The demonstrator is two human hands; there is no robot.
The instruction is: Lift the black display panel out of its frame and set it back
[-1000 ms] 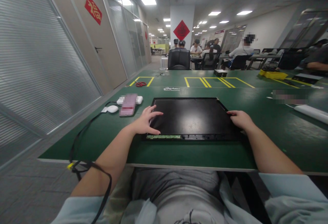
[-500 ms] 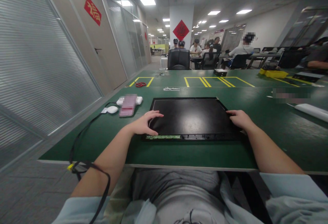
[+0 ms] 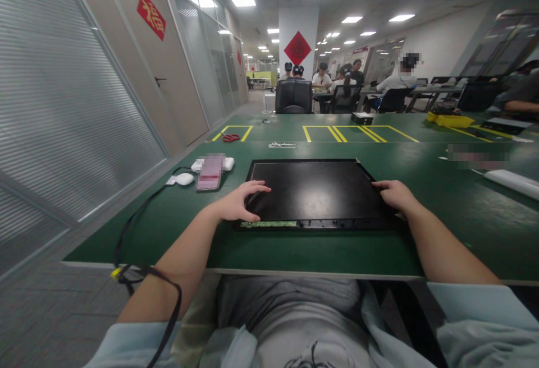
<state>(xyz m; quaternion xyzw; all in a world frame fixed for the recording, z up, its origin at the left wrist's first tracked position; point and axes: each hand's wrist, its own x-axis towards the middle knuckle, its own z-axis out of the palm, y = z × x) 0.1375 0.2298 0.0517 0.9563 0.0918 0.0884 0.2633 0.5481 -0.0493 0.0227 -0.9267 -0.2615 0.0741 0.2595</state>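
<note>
One broad green table [image 3: 307,251] spreads across the view, with a black chair [image 3: 293,96] beyond its far edge. Lying flat on the table, close to the person's side, is a black screen panel [image 3: 315,188], glossy face up, between the two hands. The left hand [image 3: 236,202] is spread at the panel's left edge, fingers reaching over the face and thumb by the near left corner, clenched on nothing. The right hand [image 3: 396,195] is curled at the right edge, touching the frame; whether it grips, I cannot tell. Left of the panel lies a pink phone [image 3: 210,174], and farther back, red-handled scissors [image 3: 231,138]. Slimmest is a green circuit strip [image 3: 273,224] along the left part of the panel's near edge.
</note>
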